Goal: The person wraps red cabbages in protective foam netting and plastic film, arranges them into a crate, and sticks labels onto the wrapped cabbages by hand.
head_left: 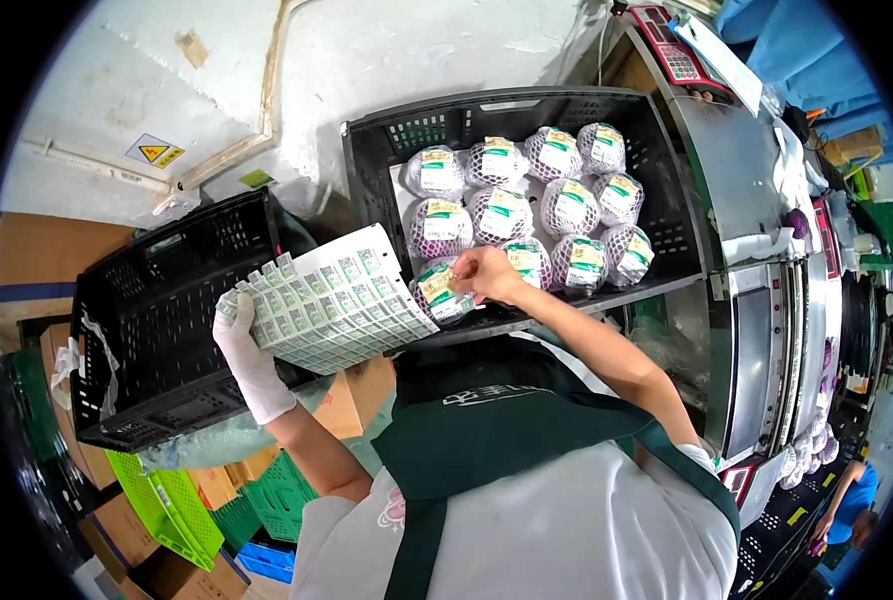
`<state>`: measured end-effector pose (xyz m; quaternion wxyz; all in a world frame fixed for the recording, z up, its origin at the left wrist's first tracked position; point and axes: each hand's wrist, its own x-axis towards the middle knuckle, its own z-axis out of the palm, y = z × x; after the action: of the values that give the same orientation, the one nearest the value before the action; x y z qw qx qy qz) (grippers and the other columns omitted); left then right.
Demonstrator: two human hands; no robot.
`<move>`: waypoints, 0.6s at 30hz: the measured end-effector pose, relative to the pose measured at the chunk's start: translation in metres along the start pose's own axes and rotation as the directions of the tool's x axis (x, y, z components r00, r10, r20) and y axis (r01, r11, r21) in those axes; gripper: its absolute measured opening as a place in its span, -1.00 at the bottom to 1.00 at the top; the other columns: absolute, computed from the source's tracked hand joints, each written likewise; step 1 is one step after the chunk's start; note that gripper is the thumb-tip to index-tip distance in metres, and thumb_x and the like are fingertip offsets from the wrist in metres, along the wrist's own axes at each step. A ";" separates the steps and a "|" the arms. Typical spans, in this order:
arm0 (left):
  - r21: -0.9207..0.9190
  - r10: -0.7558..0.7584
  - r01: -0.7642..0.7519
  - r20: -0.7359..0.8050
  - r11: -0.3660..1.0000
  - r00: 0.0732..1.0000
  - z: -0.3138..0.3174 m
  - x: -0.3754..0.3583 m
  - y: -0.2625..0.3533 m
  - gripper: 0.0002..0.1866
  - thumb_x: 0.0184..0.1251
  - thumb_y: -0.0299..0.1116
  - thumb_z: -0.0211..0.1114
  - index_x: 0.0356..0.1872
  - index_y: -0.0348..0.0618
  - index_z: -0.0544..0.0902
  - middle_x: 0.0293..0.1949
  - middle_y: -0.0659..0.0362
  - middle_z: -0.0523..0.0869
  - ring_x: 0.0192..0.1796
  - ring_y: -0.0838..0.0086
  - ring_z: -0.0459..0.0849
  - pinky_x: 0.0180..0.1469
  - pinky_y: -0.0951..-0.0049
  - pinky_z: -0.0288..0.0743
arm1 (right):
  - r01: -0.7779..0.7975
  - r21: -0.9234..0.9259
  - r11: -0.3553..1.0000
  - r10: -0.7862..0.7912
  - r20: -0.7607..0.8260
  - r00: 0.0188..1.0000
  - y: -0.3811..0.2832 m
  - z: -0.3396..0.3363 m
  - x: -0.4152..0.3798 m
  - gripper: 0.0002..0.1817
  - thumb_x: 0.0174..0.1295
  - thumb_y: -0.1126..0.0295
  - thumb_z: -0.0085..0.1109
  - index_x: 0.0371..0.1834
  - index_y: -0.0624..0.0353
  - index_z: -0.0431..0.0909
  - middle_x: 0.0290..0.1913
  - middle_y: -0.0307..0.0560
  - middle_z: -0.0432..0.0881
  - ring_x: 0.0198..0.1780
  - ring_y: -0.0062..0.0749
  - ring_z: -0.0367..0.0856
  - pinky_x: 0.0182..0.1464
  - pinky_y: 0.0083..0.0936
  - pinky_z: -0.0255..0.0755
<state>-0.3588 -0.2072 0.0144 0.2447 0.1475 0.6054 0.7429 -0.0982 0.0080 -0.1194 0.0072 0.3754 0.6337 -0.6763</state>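
My left hand (243, 335), in a white glove, grips the left edge of a large sheet of small green-and-white labels (331, 300). The sheet slants beside a black crate (511, 100) that holds several net-wrapped purple round items, each with a label. Bare and with fingers pinched, my right hand (488, 275) touches the front-left wrapped item (440, 290) at its label. Whether anything is between these fingertips is too small to make out.
A black crate (191, 290) stands at the left with plastic film inside. Below it are a lime green crate (171, 505) and cardboard boxes (351, 400). Metal machines (751, 360) line the right. Another person (851, 505) is at the far lower right.
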 end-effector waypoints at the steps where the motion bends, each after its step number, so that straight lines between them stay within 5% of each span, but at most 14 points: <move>1: -0.013 0.002 -0.002 0.008 1.000 1.000 0.000 -0.001 -0.001 -0.91 0.23 -0.47 0.21 -0.28 -0.24 0.60 -0.32 0.20 0.68 -0.31 0.58 0.62 -0.21 0.57 0.51 | 0.032 -0.184 0.982 -0.050 -0.095 0.994 0.011 0.004 0.005 -0.80 -0.15 0.56 0.35 -0.46 0.24 0.51 -0.57 -0.07 0.57 -0.43 -0.58 0.59 -0.64 -0.55 0.42; 3: -0.028 0.001 0.000 0.029 1.000 1.000 0.001 -0.001 0.000 -0.91 0.24 -0.47 0.20 -0.28 -0.24 0.60 -0.32 0.20 0.68 -0.31 0.58 0.62 -0.22 0.58 0.51 | 0.052 -0.256 0.965 -0.088 -0.132 0.987 0.014 0.002 0.003 -0.77 -0.20 0.47 0.41 -0.52 0.26 0.52 -0.63 -0.12 0.56 -0.56 -0.55 0.56 -0.58 -0.54 0.47; 5: 0.022 0.003 -0.003 0.004 1.000 1.000 0.004 -0.004 0.002 -0.91 0.25 -0.48 0.18 -0.28 -0.25 0.60 -0.32 0.19 0.68 -0.32 0.58 0.62 -0.23 0.57 0.51 | 0.142 -0.713 0.686 -0.371 -0.174 0.912 0.032 -0.013 0.007 -0.75 -0.23 0.37 0.42 -0.52 0.20 0.55 -0.59 -0.07 0.59 -0.63 -0.38 0.57 -0.49 -0.47 0.49; 6: 0.013 -0.011 0.012 -0.025 1.000 1.000 0.006 -0.005 0.004 -0.91 0.26 -0.48 0.16 -0.29 -0.26 0.59 -0.32 0.19 0.67 -0.33 0.57 0.62 -0.24 0.57 0.51 | 0.044 -0.696 0.717 -0.267 -0.216 0.939 0.022 -0.028 -0.001 -0.71 -0.29 0.27 0.44 -0.52 0.14 0.57 -0.54 -0.04 0.61 -0.61 -0.27 0.59 -0.41 -0.45 0.50; 9: -0.018 -0.031 0.031 0.011 0.999 0.999 -0.004 -0.004 0.001 -0.91 0.26 -0.49 0.16 -0.28 -0.27 0.58 -0.33 0.18 0.67 -0.34 0.56 0.63 -0.25 0.57 0.51 | -0.124 -0.316 0.941 0.039 -0.262 0.964 0.007 -0.082 -0.030 -0.77 -0.16 0.44 0.41 -0.48 0.27 0.55 -0.54 -0.10 0.62 -0.49 -0.51 0.62 -0.44 -0.60 0.49; 11: -0.021 -0.018 0.018 0.002 1.000 1.000 -0.008 -0.001 -0.004 -0.90 0.26 -0.46 0.17 -0.28 -0.28 0.58 -0.32 0.17 0.68 -0.34 0.55 0.63 -0.25 0.56 0.52 | 0.024 -0.251 0.968 -0.101 -0.300 0.949 0.024 -0.113 -0.033 -0.71 -0.22 0.42 0.45 -0.44 0.30 0.57 -0.51 -0.13 0.62 -0.46 -0.55 0.59 -0.38 -0.61 0.49; 13: -0.019 -0.020 0.020 -0.001 1.000 1.000 -0.002 -0.002 -0.004 -0.88 0.26 -0.44 0.18 -0.28 -0.28 0.58 -0.32 0.17 0.68 -0.34 0.54 0.63 -0.26 0.56 0.53 | -0.005 0.034 0.999 0.014 -0.268 0.963 0.034 -0.126 -0.037 -0.72 -0.22 0.57 0.42 -0.40 0.30 0.55 -0.44 -0.13 0.62 -0.42 -0.52 0.57 -0.34 -0.63 0.49; 17: -0.035 -0.059 0.062 0.073 0.997 0.996 0.016 0.001 -0.005 -0.87 0.25 -0.43 0.21 -0.25 -0.28 0.57 -0.30 0.13 0.68 -0.33 0.49 0.65 -0.23 0.53 0.55 | 0.122 0.021 0.992 -0.117 -0.174 0.978 0.047 -0.109 -0.031 -0.74 -0.25 0.61 0.38 -0.44 0.29 0.53 -0.48 -0.16 0.61 -0.43 -0.52 0.58 -0.29 -0.60 0.51; 18: -0.048 -0.065 0.070 0.103 0.996 0.993 0.018 0.003 -0.008 -0.85 0.23 -0.43 0.23 -0.24 -0.28 0.57 -0.28 0.13 0.67 -0.30 0.49 0.64 -0.20 0.51 0.55 | 0.133 -0.215 0.968 -0.173 -0.181 0.968 0.054 -0.105 -0.028 -0.71 -0.30 0.63 0.39 -0.43 0.27 0.52 -0.50 -0.16 0.61 -0.43 -0.51 0.59 -0.31 -0.60 0.50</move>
<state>-0.3506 -0.1887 0.0100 0.3040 0.1582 0.5773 0.7412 0.0005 0.0748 -0.1420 -0.0706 0.3879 0.7235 -0.5667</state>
